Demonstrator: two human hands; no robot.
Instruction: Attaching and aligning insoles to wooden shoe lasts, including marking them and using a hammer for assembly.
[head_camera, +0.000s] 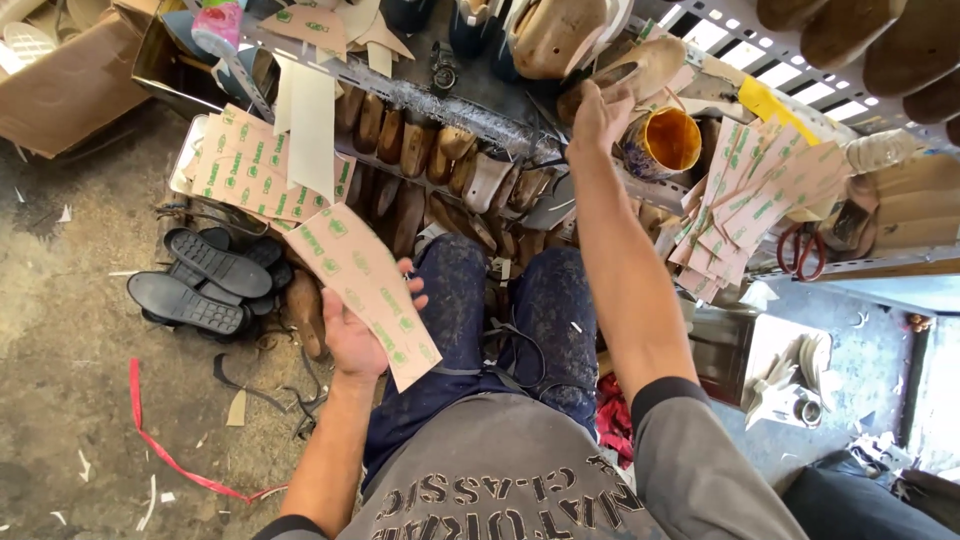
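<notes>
The insole sheet (365, 290) lies in the left hand (352, 338), its grip closed on it, long side running up-left. The right hand (600, 115) reaches far up to the shelf (480, 118), fingers bent on a shoe last (625, 72).

One head-worn view, looking steeply down past the person's chest and knees (500, 300) at close range. Floor (70, 300) fills 9 o'clock; metal rack (440, 105) crosses 12 to 3 o'clock. No second view.
</notes>
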